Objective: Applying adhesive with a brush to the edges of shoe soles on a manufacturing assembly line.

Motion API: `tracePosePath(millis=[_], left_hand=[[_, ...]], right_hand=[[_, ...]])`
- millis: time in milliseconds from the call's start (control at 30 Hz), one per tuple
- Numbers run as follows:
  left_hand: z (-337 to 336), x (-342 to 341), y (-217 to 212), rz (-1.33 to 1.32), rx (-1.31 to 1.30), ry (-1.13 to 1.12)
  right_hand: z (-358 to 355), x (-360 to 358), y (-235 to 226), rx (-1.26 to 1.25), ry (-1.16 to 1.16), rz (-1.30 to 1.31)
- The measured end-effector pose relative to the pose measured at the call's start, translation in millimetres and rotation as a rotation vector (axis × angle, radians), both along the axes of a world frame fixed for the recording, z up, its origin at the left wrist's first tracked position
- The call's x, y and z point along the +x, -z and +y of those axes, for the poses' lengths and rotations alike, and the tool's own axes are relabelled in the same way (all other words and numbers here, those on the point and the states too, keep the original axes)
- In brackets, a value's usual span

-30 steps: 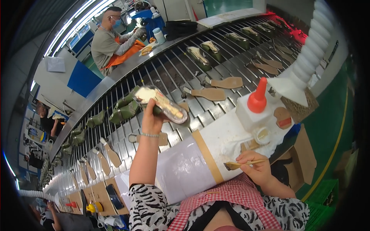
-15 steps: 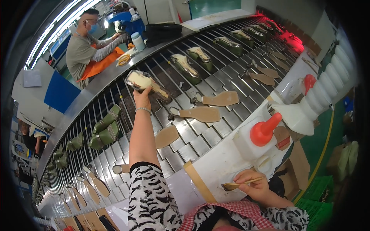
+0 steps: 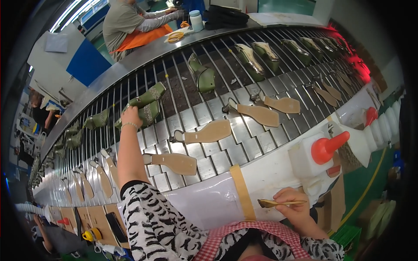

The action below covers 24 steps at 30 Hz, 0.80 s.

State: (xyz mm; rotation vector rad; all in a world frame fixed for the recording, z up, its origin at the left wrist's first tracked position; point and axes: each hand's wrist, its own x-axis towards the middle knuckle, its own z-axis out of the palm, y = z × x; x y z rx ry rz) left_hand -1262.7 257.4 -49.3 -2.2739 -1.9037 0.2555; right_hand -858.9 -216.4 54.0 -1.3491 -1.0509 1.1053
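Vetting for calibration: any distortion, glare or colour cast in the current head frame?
Head view: fisheye bends the conveyor into an arc, corners black; head view: glare on the glossy sheet; head view: red glow tints the conveyor's right end.

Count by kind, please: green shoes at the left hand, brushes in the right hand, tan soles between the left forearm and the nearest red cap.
Green shoes: 2
Brushes: 1
Tan soles: 4
Total: 7
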Motion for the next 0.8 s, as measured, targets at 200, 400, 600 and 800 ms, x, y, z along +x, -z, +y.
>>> tracePosePath(millis=[200, 400, 600, 800], left_hand=[[-20, 26, -15, 0.301, -0.112, -0.087], [-10, 122, -42, -0.100, 0.042, 0.184], [23, 239, 21, -0.800, -0.123, -0.088], [0, 308, 42, -0.987, 0.102, -0.128]], right_hand=[[1, -8, -7, -0.060, 0.046, 0.070], [4, -12, -8, -0.047, 0.036, 0.028], [1, -4, -11, -0.046, 0.034, 0.069], [-9, 8, -8, -0.018, 0.135, 0.103]])
